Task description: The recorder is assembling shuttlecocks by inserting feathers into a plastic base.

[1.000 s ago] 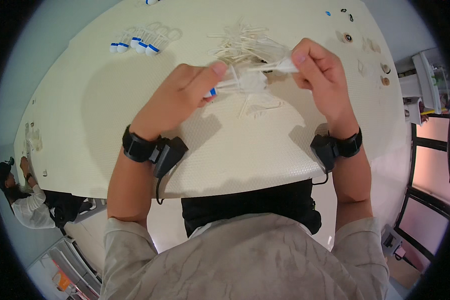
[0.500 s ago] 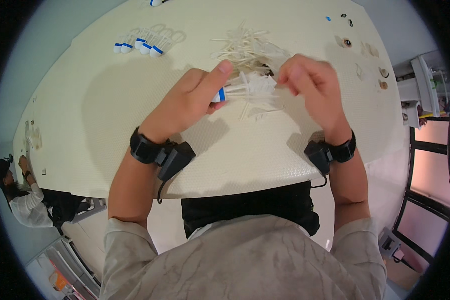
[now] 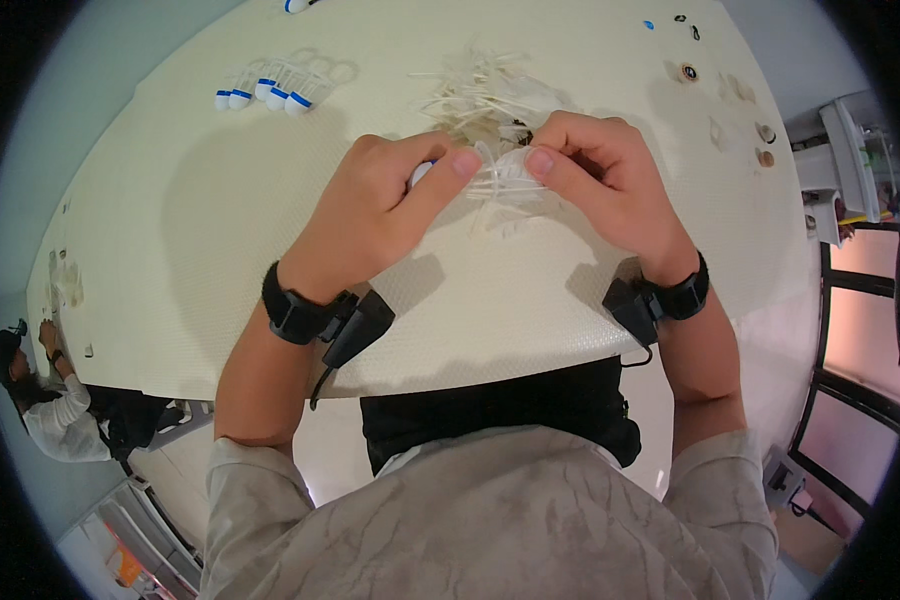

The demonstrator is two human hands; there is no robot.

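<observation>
My left hand (image 3: 385,205) is closed around a small clear piece with a white rounded end and a blue band (image 3: 423,172), its thumb pressed along the side. Thin clear and white strands (image 3: 498,182) stick out between my two hands. From the right, my right hand (image 3: 610,180) pinches the crumpled translucent far end of these strands between thumb and forefinger. The fingers of both hands hide much of the piece. Just beyond them lies a loose pile of thin white sticks (image 3: 480,95), with a small dark bit (image 3: 521,130) at its near edge.
Several white-ended pieces with blue bands and clear loops (image 3: 280,92) lie at the far left of the white table (image 3: 240,220). Small rings and bits, including a round tan-and-black one (image 3: 688,73), lie far right. Another person (image 3: 60,405) sits at the left edge.
My right hand has moved left to the strands and now pinches their end. My left hand has turned slightly, with its thumb now over the piece.
</observation>
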